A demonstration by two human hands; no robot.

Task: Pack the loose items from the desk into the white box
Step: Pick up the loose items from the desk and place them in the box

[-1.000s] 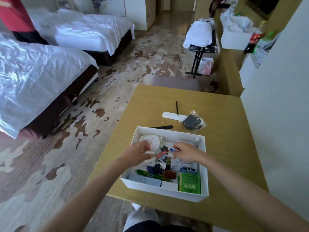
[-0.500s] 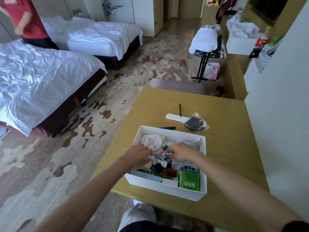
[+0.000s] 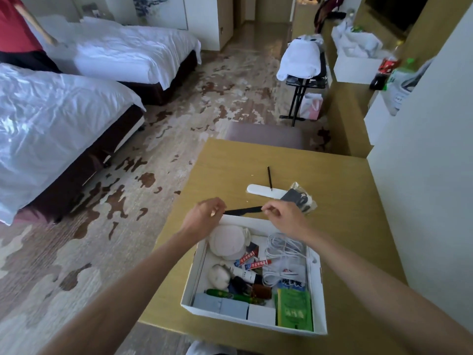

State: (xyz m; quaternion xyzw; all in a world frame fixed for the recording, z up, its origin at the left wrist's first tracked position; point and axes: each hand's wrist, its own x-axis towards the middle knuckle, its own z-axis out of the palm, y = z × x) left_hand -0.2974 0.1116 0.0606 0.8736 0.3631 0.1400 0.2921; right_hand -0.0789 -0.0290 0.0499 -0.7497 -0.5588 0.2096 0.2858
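Note:
The white box [image 3: 316, 298] stands on the wooden desk [image 3: 345, 201], holding several items: a round plush, a coiled white cable, tubes, green packets. Just beyond its far rim lies a flat black strip [image 3: 243, 210]. My left hand [image 3: 204, 216] pinches its left end and my right hand [image 3: 281, 215] pinches its right end. Farther back on the desk lie a white flat stick [image 3: 263, 190], a thin black pen [image 3: 269, 177] and a clear bag with a dark charger [image 3: 299, 198].
A padded stool [image 3: 263, 135] sits at the desk's far edge. A white wall [image 3: 422, 175] borders the desk's right side. Two beds [image 3: 64, 119] stand to the left across patterned carpet. A person in red [image 3: 15, 29] stands at the far left.
Both hands left the inside of the box and moved forward past its far rim, taking hold of the black strip at its two ends. The view tilted closer.

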